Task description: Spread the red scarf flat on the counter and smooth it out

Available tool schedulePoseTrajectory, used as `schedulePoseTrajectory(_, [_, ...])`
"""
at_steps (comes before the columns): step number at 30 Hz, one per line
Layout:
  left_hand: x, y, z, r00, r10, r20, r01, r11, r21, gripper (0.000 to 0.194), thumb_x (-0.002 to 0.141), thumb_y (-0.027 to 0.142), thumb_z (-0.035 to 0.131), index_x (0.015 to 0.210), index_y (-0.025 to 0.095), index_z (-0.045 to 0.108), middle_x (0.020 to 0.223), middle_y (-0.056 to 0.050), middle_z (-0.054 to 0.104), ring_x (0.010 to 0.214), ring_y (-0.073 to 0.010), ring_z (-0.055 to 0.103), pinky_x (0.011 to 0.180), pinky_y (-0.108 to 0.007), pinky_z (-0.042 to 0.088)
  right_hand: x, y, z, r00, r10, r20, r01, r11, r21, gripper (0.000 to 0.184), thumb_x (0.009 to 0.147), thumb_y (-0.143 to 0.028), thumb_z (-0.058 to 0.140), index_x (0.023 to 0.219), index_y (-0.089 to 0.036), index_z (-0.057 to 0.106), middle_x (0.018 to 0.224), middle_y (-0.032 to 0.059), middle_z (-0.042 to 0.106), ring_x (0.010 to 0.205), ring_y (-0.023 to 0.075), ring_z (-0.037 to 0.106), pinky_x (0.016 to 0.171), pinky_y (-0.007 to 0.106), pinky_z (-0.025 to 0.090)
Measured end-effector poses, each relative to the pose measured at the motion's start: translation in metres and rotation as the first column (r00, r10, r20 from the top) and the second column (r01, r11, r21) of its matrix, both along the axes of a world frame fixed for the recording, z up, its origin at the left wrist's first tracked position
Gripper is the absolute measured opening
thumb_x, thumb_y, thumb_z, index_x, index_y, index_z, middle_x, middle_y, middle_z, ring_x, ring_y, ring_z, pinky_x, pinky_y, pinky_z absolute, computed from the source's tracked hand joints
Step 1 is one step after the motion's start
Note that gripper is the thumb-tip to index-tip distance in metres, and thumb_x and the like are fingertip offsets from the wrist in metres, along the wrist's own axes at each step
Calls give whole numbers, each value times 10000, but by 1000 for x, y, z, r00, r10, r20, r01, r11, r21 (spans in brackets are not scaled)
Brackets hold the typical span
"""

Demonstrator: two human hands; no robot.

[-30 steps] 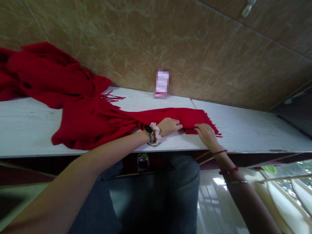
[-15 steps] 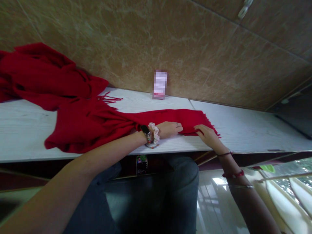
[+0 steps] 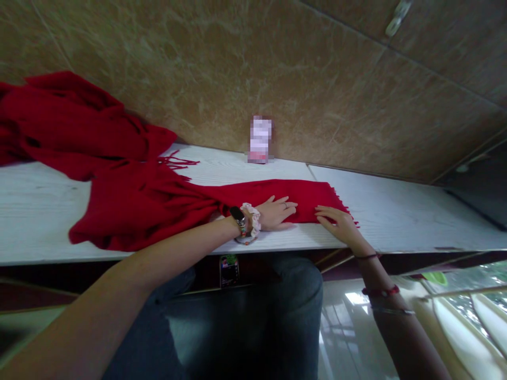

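Note:
A red fringed scarf [image 3: 134, 214] lies along the white tabletop. Its left part is bunched up, while the right part is a narrow, smooth strip ending in a short fringe. My left hand [image 3: 277, 212] rests on the strip's near edge with fingers spread and holding nothing; a scrunchie and a dark watch are on that wrist. Close to the fringed end, my right hand [image 3: 336, 220] lies on the near edge of the strip, its fingers extended and the thumb apart. Neither hand grips the cloth.
More heaped red cloth [image 3: 79, 126] lies against the brown tiled wall [image 3: 222, 68] at the left. A blurred pinkish upright object [image 3: 260, 140] stands by the wall. Under the table's front edge, a lit phone [image 3: 229, 272] sits above my knees.
My left fingers have spread out from a closer, bent pose. My right hand's fingers have straightened from a pinch at the scarf's edge. The scarf lies nearly as before.

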State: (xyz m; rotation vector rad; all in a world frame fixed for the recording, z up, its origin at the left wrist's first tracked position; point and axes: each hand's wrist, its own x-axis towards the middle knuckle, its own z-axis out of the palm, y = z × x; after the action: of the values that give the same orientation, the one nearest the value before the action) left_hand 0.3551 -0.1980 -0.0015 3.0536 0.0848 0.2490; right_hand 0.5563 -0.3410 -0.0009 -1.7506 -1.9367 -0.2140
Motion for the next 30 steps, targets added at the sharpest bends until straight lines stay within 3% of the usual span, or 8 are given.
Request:
schedulePoseTrajectory(5, [0,1,-8,998,48,-37,-50,996,-67,513,861,522,293,1257,215,400,1404,-69,302,1289,-309,216,974,-593,201,0,46,12,998,-23,66,25,999,-25,281,836,-291,436,1026,-193,618,1078,88,629,1042,213,558,926,420,429])
schedulePoseTrajectory(9, [-1,3,-9,999,38,-27,-39,999,-23,491,864,482,322,1265,212,409,1388,-84,330,1281,-297,248,981,-569,211,-6,90,8,987,52,155,-17,975,-220,377,852,-287,399,1203,-201,505,1266,94,501,1210,220,406,987,463,346])
schedulePoseTrajectory(12, [-4,4,-10,999,22,-37,-22,1000,-15,504,858,476,336,1284,213,394,1389,-89,326,1287,-297,236,985,-561,214,4,109,-2,979,39,202,33,940,-339,403,877,-314,339,1266,-257,428,1349,73,406,1253,242,337,963,556,312])
schedulePoseTrajectory(15, [-7,6,-11,999,10,-34,-11,1000,-25,512,850,485,343,1291,229,388,1407,-76,291,1295,-304,212,986,-567,210,32,116,-11,974,-61,218,131,937,-324,412,897,-328,277,1292,-279,385,1362,74,385,1246,238,349,954,571,305])
schedulePoseTrajectory(18, [-7,6,-13,999,14,-36,-16,999,-38,525,848,494,336,1296,225,385,1414,-69,275,1297,-305,204,992,-567,204,61,119,-14,953,-190,236,254,924,-285,399,890,-322,301,1255,-246,442,1301,96,464,1216,244,393,954,536,336])
schedulePoseTrajectory(21, [-6,5,-14,999,24,-33,-25,999,-39,529,854,499,313,1299,222,384,1413,-62,280,1297,-297,208,1003,-552,202,65,124,-12,934,-278,226,331,909,-252,402,885,-328,317,1248,-221,454,1296,115,466,1214,268,391,945,555,337])
schedulePoseTrajectory(26, [-8,5,-11,999,21,-28,-22,999,-23,504,856,522,305,1270,258,420,1396,-57,318,1283,-282,258,993,-528,241,23,129,-20,978,-100,182,136,971,-198,412,895,-335,284,1274,-243,418,1345,92,406,1253,248,332,956,557,317])
schedulePoseTrajectory(30, [-31,27,13,983,50,-174,-53,999,-8,557,801,549,415,1269,249,420,1379,-77,347,1262,-274,304,964,-450,314,12,127,-28,978,-68,198,109,972,-208,402,891,-347,301,1254,-246,442,1322,100,437,1233,260,365,943,575,316])
